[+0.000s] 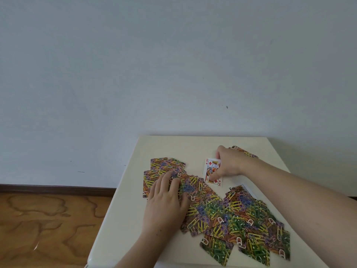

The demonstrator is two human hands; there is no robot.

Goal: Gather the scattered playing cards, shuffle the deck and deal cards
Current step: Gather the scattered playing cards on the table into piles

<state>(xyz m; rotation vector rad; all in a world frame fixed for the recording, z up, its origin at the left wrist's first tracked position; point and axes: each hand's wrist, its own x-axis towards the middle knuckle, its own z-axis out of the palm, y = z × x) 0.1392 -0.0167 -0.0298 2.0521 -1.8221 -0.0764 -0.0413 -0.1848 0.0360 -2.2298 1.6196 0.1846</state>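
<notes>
Several playing cards with paperclip-patterned backs (237, 215) lie scattered face down across a small cream table (173, 146). My left hand (166, 198) rests flat, fingers spread, on the cards at the left of the spread. My right hand (228, 163) reaches to the far side and pinches a face-up king of diamonds (211, 172) between thumb and fingers. A few more face-down cards (245, 151) lie behind my right hand, partly hidden by it. Another face-up card edge (244, 187) peeks out under the pile.
The table stands against a pale wall (173, 64). Wooden floor (48, 219) and a dark skirting board lie to the left. The table's left edge runs close to my left forearm.
</notes>
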